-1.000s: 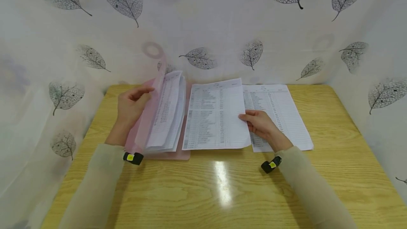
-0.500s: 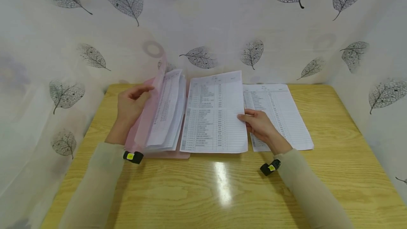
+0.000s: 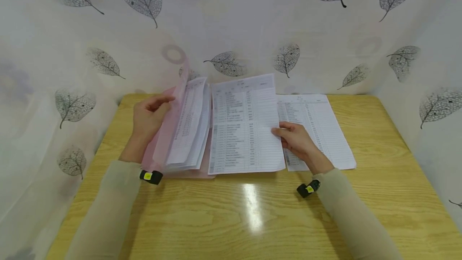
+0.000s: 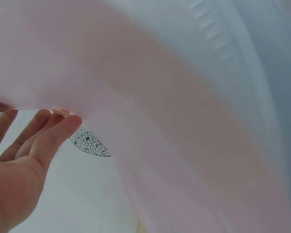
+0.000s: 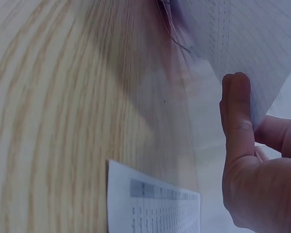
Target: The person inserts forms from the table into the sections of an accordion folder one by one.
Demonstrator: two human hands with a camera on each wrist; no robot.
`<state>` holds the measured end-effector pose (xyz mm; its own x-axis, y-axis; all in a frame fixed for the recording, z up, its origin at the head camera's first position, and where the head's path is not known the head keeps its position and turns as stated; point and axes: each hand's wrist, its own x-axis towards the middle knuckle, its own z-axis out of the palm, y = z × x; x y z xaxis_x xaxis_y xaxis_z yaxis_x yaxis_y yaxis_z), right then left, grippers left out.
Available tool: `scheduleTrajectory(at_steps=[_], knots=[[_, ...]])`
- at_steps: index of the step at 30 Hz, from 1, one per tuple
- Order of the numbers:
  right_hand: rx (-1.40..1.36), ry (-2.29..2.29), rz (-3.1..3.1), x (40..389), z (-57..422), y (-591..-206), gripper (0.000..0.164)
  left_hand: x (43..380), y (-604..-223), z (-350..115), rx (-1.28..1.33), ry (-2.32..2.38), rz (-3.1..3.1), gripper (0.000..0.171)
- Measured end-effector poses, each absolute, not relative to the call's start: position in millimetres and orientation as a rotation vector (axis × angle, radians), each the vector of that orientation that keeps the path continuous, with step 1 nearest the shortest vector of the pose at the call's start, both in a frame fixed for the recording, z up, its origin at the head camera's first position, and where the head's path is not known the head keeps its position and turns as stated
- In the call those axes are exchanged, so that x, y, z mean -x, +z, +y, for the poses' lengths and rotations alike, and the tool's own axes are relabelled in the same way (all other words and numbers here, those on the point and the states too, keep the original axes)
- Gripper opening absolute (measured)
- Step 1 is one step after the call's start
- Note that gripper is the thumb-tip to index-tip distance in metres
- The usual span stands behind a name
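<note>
On the left of the table, my left hand [image 3: 149,121] pinches the raised pink translucent cover of a folder [image 3: 171,131], thumb against fingers in the left wrist view. Several printed sheets [image 3: 189,123] stand partly lifted inside the folder. My right hand [image 3: 297,141] pinches the right edge of a printed sheet of paper [image 3: 245,127], held up just right of those pages. In the right wrist view this held sheet [image 5: 242,39] is clamped between thumb and fingers, above the tabletop. A second printed sheet [image 3: 321,131] lies flat on the table, partly behind the right hand.
The wooden table [image 3: 216,220] reaches toward me, with a light reflection on its front half. A white curtain [image 3: 245,19] with dark leaf prints surrounds its back and sides. A black band [image 3: 151,176] sits on each wrist.
The sheet in my right hand has risen from a lower tilt, its top edge now higher toward the curtain. The left hand and the folder cover stay in place.
</note>
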<state>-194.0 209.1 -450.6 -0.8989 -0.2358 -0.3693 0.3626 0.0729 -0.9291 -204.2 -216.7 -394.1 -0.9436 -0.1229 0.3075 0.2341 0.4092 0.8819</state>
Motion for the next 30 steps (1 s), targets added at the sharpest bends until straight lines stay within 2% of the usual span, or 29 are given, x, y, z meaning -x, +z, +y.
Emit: scheduleTrajectory(at_steps=[30], knots=[[-0.156,-1.908,1.898,189,199,-453,0.051,204,-394,-214,0.078,-1.573,-2.317,0.025]])
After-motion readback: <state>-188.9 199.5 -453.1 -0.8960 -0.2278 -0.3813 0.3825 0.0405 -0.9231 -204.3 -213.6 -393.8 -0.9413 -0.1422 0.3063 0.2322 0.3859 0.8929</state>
